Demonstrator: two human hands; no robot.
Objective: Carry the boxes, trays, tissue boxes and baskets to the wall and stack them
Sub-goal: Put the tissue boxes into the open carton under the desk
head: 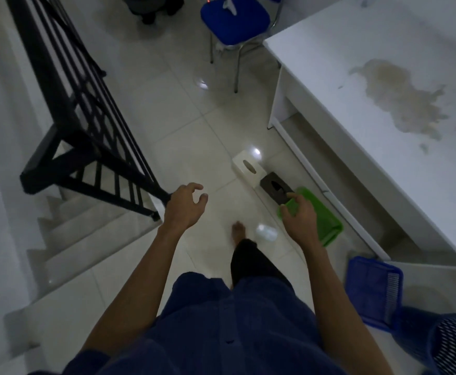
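Through the head camera I see both arms stretched over a pale tiled floor. The left hand (184, 204) is empty, its fingers spread and loosely curled. The right hand (299, 220) also holds nothing. Its relaxed fingers overlap the near corner of a green plastic tray (328, 226), and I cannot tell whether they touch it. The tray lies on the floor beside a white desk (356, 63), next to a dark brown tissue box (275, 188) set against a white tissue box (248, 167). A blue slatted plastic basket (370, 290) and a blue mesh basket (454, 345) stand at right. A black metal stair railing (86, 117) runs along the left.
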